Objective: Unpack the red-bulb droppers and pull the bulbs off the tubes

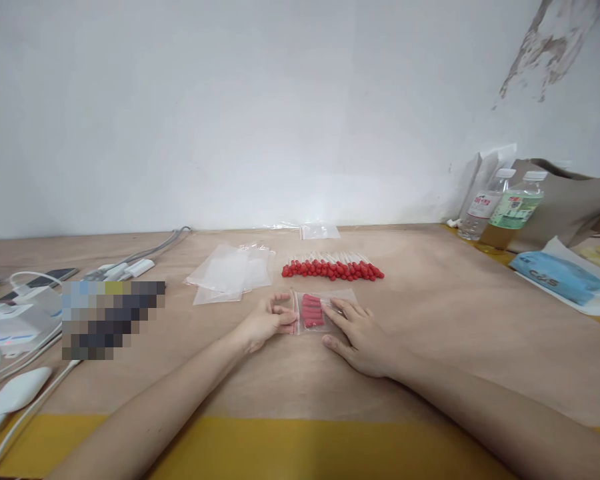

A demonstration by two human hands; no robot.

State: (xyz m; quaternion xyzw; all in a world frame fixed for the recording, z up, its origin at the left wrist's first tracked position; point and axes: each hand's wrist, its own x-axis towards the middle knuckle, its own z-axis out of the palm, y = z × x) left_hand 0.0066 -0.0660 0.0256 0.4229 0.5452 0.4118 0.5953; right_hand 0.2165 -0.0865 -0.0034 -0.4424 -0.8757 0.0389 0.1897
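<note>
A small transparent zip bag (339,324) lies flat on the table in front of me, with several red pieces (313,311) lined up inside it. At its left end, by the red zip strip, my left hand (267,322) has its fingers closed on the bag's edge. My right hand (363,337) rests palm down with its fingers spread, the fingertips touching the bag's right part beside the red pieces. Just behind the bag is a row of red-tipped white sticks (333,267). More flat zip bags (230,272) lie in a loose pile to the left.
Another small bag (321,231) lies by the wall. Chargers and white cables (17,320) crowd the left side, near a blurred-out dark object (113,323). Two bottles (517,207), a grey bag (570,200) and a blue tissue pack (563,277) stand or lie at right.
</note>
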